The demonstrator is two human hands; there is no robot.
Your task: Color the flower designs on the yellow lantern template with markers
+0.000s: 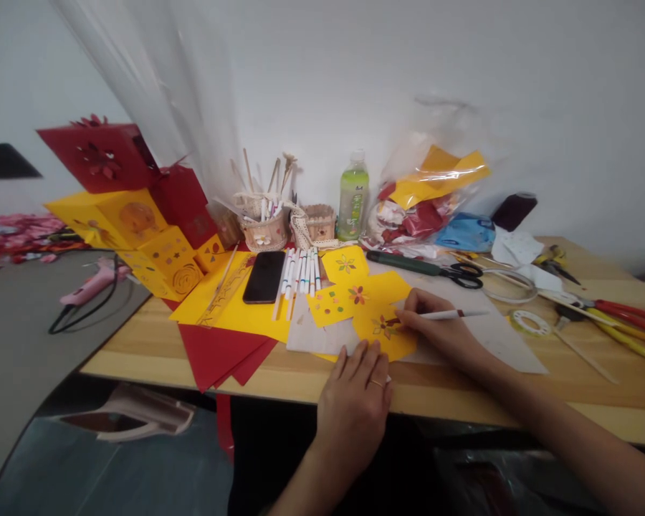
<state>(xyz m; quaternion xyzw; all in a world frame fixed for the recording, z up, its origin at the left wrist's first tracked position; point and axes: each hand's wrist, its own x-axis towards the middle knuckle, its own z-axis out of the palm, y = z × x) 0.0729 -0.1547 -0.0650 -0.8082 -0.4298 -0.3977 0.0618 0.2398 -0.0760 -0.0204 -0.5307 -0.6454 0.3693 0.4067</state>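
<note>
My right hand [427, 321] is closed round a white felt-tip marker [443, 314] with a dark red band, its far end pointing right. Its fingertips rest at a flower drawn on a yellow paper card [403, 349]; the marker's tip is too small to make out. My left hand [357, 383], with a ring on one finger, lies palm down with fingers stretched over the card's lower edge. Behind it are more yellow cards: one with a green flower [345, 265], one with a red-orange flower [357, 294] and one with small coloured shapes [329, 304].
Several markers [301, 272] lie beside a black phone [263, 277]. Red and yellow paper boxes [134, 222] are stacked at left. A green drink bottle [353, 197] and a plastic bag [424, 201] stand behind. Scissors [465, 275], tape [530, 323] and red-handled pliers [623, 312] lie right.
</note>
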